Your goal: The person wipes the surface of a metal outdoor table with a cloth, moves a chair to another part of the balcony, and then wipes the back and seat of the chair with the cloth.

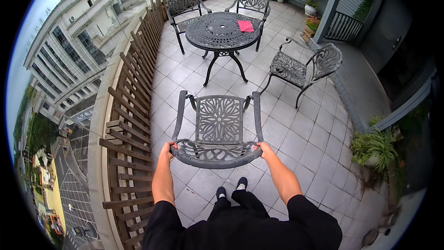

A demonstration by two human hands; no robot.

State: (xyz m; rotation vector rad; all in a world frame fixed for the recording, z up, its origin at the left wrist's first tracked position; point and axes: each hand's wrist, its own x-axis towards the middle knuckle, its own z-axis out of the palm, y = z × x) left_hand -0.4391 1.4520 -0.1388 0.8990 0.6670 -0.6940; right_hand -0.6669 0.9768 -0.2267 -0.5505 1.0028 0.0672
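In front of me is a dark cast-metal patio armchair, its back towards me and its seat facing the table. My left hand grips the left end of the curved backrest. At the other end of the backrest, my right hand has its fingers curled around the frame. Beyond the chair stands a round openwork metal table, apart from it. A folded pink cloth lies on the right part of the tabletop.
Two matching armchairs, one at back left and one at back right, stand behind the table. Another armchair sits to the right, turned sideways. A wooden picket fence runs along the left. Potted plants line the right side.
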